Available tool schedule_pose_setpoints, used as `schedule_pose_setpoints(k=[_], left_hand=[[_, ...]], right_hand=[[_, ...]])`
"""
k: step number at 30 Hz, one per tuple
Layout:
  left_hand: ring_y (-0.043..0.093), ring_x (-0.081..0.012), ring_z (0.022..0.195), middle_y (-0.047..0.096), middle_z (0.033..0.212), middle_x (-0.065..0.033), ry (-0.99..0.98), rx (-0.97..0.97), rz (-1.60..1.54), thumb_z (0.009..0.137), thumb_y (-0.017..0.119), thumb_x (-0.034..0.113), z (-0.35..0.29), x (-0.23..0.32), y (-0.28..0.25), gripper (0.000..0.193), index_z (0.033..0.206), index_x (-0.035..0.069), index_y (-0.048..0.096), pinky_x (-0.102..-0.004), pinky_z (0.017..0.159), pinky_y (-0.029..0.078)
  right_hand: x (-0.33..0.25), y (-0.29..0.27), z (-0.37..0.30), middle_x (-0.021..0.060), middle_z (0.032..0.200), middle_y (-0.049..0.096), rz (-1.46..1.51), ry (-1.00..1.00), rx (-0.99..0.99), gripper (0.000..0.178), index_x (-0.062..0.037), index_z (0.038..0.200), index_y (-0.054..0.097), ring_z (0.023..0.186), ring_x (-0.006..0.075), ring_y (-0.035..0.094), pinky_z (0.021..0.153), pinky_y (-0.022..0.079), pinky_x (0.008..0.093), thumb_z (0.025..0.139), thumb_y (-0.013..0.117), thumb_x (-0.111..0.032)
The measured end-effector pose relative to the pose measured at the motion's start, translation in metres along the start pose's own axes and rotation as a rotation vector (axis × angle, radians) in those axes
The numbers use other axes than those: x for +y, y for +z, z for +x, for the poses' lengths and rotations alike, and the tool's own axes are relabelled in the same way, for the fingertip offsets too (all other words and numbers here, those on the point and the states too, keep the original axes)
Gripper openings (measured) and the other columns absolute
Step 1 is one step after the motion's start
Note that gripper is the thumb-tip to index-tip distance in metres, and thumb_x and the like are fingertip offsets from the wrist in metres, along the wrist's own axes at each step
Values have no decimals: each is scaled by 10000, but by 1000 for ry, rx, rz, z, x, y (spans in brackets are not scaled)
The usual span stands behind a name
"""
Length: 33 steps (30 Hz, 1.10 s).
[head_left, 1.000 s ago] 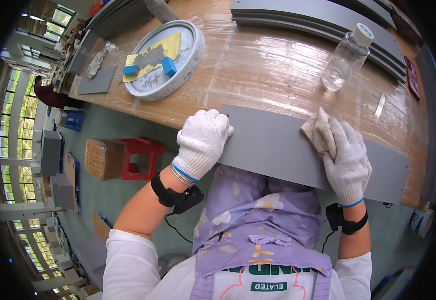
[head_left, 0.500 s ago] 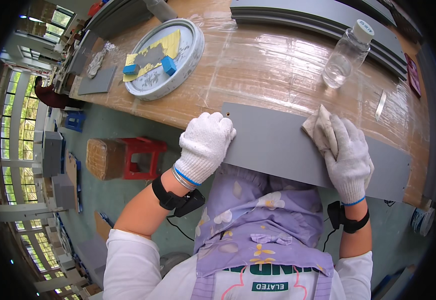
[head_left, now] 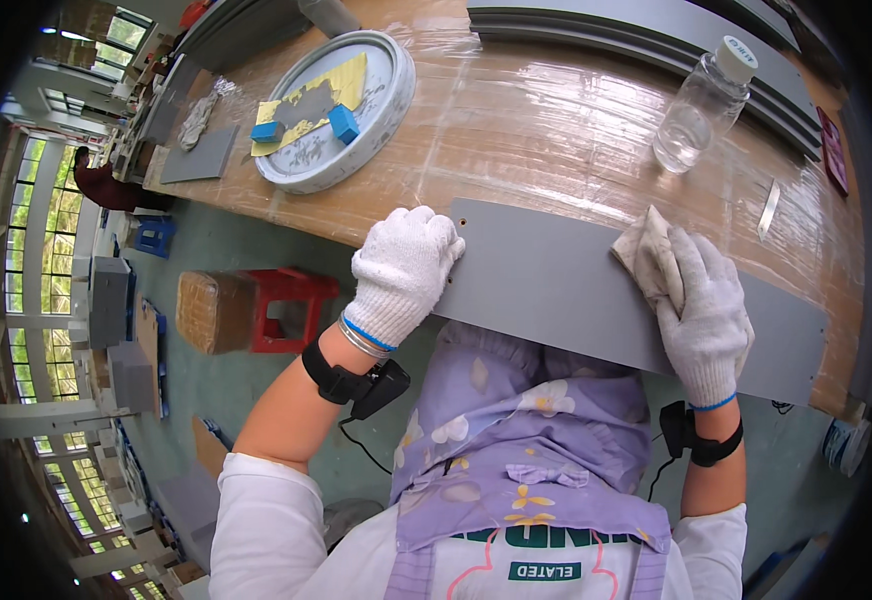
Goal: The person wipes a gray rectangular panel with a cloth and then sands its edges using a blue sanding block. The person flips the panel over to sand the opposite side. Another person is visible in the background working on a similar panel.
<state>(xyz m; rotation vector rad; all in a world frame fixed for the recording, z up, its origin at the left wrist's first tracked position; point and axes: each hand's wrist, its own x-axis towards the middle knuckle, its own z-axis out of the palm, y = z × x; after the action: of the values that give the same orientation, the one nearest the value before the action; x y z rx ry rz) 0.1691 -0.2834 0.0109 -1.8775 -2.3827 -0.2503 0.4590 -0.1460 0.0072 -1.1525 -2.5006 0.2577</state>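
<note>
Grey panel (head_left: 556,285) lay along the near edge of the desk (head_left: 526,130), partly overhanging it. Left grip (head_left: 406,262) was curled closed on the panel's left end, thumb hidden, presumably to steady it. Right grip (head_left: 701,305) pinched a folded cloth (head_left: 644,250) against the upper face, fingers together, likely for even pressure.
</note>
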Motion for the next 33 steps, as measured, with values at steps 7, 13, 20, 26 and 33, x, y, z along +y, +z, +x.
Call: schedule_pose_setpoints(k=[7, 13, 20, 26, 33], left_hand=[[599, -298, 775, 599, 753, -79, -41, -79, -25, 776, 757, 182, -38, -1, -16, 138, 764, 100, 647, -417, 682, 499], [591, -289, 745, 578, 735, -66, 26, -40, -10, 751, 763, 154, -46, 0, -17, 133, 756, 109, 638, -413, 658, 493], [591, -283, 741, 579, 739, -59, 61, -59, 8, 751, 766, 157, -50, 1, -15, 133, 766, 114, 641, -411, 653, 489], [599, -277, 744, 589, 743, -55, 54, -47, 13, 737, 764, 158, -45, -3, -16, 126, 775, 118, 651, -405, 653, 495], [598, -277, 733, 585, 734, -52, 80, -37, -5, 740, 753, 156, -48, -5, -16, 118, 765, 121, 643, -402, 646, 495]], right_hand=[[0, 2, -2, 98, 1287, 602, -10, -3, 17, 643, -133, 1323, 587, 1165, 307, 581, 963, 514, 385, 706, 729, -15], [4, 4, -2, 104, 1295, 592, 24, -20, 12, 636, -131, 1333, 575, 1176, 320, 570, 976, 504, 391, 722, 715, -25], [2, 2, 0, 114, 1305, 581, 9, 10, -29, 620, -139, 1352, 558, 1196, 329, 548, 1010, 478, 406, 754, 701, -61], [1, 1, 1, 104, 1313, 576, -13, 35, -57, 608, -161, 1364, 554, 1201, 322, 544, 1011, 478, 403, 780, 704, -85], [0, 1, 0, 111, 1316, 575, 16, 43, -47, 607, -154, 1365, 553, 1204, 326, 543, 1018, 469, 402, 781, 700, -77]])
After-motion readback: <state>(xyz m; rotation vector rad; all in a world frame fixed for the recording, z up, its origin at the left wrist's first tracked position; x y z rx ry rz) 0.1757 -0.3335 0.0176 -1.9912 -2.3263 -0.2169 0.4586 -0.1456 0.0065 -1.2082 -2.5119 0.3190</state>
